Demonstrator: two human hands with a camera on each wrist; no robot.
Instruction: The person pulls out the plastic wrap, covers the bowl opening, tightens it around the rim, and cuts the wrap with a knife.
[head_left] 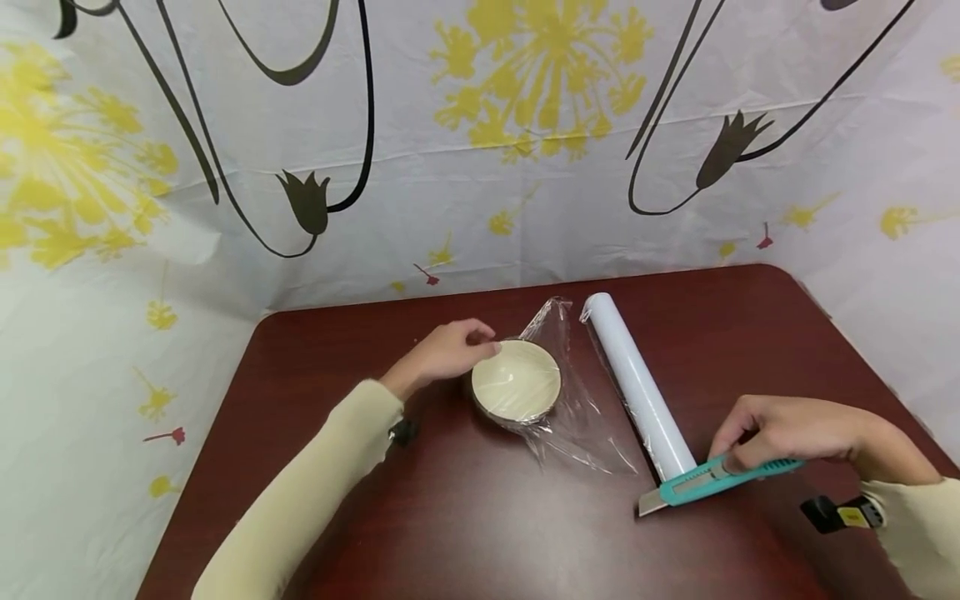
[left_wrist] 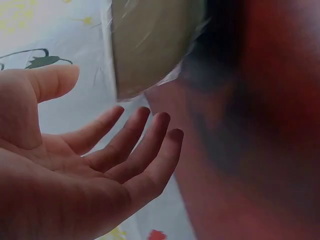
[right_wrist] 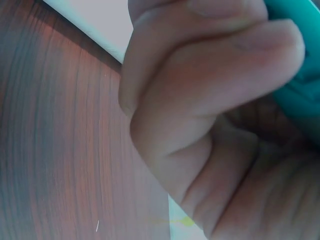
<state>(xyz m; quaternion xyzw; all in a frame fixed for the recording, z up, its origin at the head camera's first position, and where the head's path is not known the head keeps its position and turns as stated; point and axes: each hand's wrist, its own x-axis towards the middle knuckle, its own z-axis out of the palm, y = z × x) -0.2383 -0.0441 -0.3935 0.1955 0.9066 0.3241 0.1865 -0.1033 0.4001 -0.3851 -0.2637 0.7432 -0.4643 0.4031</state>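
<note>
The right hand [head_left: 806,429] gripped the cutter [head_left: 686,490] at the roll's [head_left: 637,379] near end, the left hand [head_left: 448,350] curved loosely beside the bowl [head_left: 516,379], whose film [head_left: 583,421] seemed light, clingy, best held by its edge.

Head view as clock: table [head_left: 405,533] dark red-brown, grained, far corners rounded, centre down to 6 o'clock. Sheet [head_left: 480,208] white, creased, upright behind table, 9 through 12 to 3. Yellow blooms [head_left: 555,42] past 12 and between 9 and 10; dark tulips [head_left: 307,207] at 10 and 2; red sprig [head_left: 177,435] at 8. Pale glare [head_left: 517,533] on tabletop, 6.
</note>
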